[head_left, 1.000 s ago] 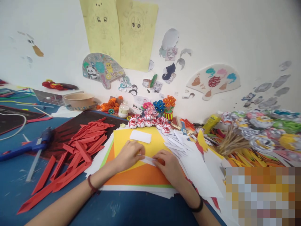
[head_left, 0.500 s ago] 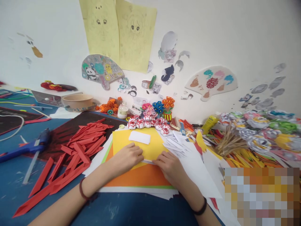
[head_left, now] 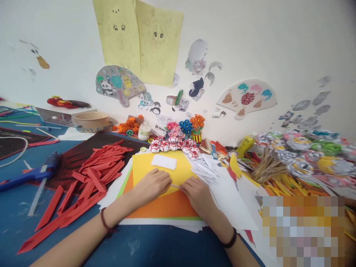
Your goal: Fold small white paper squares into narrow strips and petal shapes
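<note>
A narrow whitish paper strip (head_left: pixel 177 186) stretches between my two hands, seen nearly edge-on. My left hand (head_left: pixel 154 183) is closed on its left end, fingers curled, and my right hand (head_left: pixel 197 191) pinches the right end. Most of the strip is hidden by the fingers. Both hands are over a yellow sheet (head_left: pixel 141 167), which lies on an orange sheet (head_left: pixel 169 207) and a stack with green and white paper. A small white paper rectangle (head_left: pixel 164 162) rests on the yellow sheet, just beyond my hands.
Folded red paper strips (head_left: pixel 102 167) are heaped at left, near a blue glue gun (head_left: pixel 47 170). White paper slips (head_left: pixel 207 168) lie right of the yellow sheet. Red-and-white folded pieces (head_left: pixel 174 144) stand behind it. Paper flowers (head_left: pixel 303 148) and thin sticks (head_left: pixel 265 165) crowd the right.
Both hands have shifted slightly with the strip, which now looks thinner and slanted between the fingers. The view has moved a little; other things stay in place.
</note>
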Motion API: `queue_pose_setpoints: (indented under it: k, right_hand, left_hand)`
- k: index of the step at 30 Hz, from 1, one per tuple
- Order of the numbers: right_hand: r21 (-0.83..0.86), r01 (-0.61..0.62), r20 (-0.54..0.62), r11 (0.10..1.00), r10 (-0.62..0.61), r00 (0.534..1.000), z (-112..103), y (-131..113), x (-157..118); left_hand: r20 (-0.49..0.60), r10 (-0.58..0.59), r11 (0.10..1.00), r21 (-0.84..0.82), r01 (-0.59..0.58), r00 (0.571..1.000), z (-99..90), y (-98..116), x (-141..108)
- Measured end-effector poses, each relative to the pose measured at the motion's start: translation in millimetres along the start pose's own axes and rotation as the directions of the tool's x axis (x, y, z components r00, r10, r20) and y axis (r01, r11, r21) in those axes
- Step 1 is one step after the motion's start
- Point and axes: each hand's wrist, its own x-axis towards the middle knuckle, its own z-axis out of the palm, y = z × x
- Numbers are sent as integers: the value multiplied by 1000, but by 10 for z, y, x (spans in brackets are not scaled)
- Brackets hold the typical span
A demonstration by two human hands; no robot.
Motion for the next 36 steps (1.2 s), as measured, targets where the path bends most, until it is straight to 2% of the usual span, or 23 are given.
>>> queue_pose_setpoints:
  k: [2, 5, 10, 14, 18, 23, 25, 27, 30, 32, 34, 36]
  right_hand:
    - [19, -2, -71, 1000, 4, 997, 22, 5, -13]
    - [75, -21, -120, 997, 30, 992, 10, -24, -22]
    - [129, -17, -66, 991, 26, 997, -44, -116, -6]
    - [178, 8, -86, 984, 8, 996, 13, -125, -19]
    - [270, -34, -99, 962, 63, 993, 44, -81, -15]
    - [426, -111, -95, 898, 166, 981, -15, -20, 35]
    - [439, -137, -117, 888, 208, 971, -48, 46, 35]
    - [385, -190, -168, 903, 271, 948, -102, 162, 14]
    - [194, -376, -339, 906, 422, 841, -219, 403, -47]
    - [29, -484, -378, 875, 458, 805, -288, 550, -90]
    - [-115, -543, -370, 832, 471, 800, -322, 645, -120]
    - [-189, -562, -362, 806, 475, 802, -326, 677, -130]
  left_hand:
    - [-14, -48, 993, -110, 46, 999, 10, 51, 7]
    - [-12, -49, 969, -241, 45, 999, 68, 99, -3]
    - [-50, -136, 940, -322, 113, 989, 151, 94, -34]
    - [-27, -81, 926, -373, 65, 996, 117, 95, -22]
    - [-17, -43, 879, -476, 30, 999, 77, 71, -9]
    - [2, -183, 789, -597, 148, 983, 64, -15, -13]
    - [27, -194, 762, -626, 168, 981, 42, -44, -1]
    - [24, -229, 778, -596, 198, 973, 9, -89, 23]
    - [-105, -333, 893, -356, 277, 937, -21, -219, 87]
    - [-118, -281, 955, -131, 265, 953, -4, -332, 146]
    - [-60, -208, 977, 43, 211, 976, 46, -435, 207]
    - [-5, -153, 983, 106, 153, 988, 114, -510, 254]
